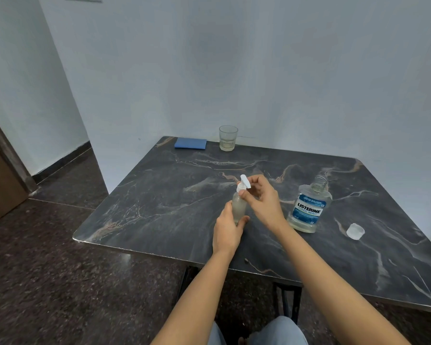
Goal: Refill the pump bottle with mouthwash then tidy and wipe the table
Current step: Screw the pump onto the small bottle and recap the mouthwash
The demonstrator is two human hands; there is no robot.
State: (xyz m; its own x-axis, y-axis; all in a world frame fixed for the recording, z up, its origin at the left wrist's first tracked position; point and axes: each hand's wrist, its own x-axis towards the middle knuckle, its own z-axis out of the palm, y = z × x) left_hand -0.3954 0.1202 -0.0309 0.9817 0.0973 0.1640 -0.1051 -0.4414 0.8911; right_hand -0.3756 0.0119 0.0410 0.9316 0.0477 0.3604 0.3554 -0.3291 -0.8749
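Observation:
A small clear pump bottle (239, 205) with pale liquid stands upright near the middle of the dark marble table (159, 195). My left hand (228, 229) grips its lower body from the near side. My right hand (261, 198) pinches the white pump head (244, 183) at the bottle's top. To the right stands the Listerine mouthwash bottle (309, 207), its mouth uncapped and a little liquid in the bottom. Its clear cap (355, 231) lies on the table further right.
A folded blue cloth (190, 143) lies at the table's far left corner. Beside it a drinking glass (228, 138) holds a little liquid. Walls close the table's far and right sides; dark floor and a door frame lie to the left.

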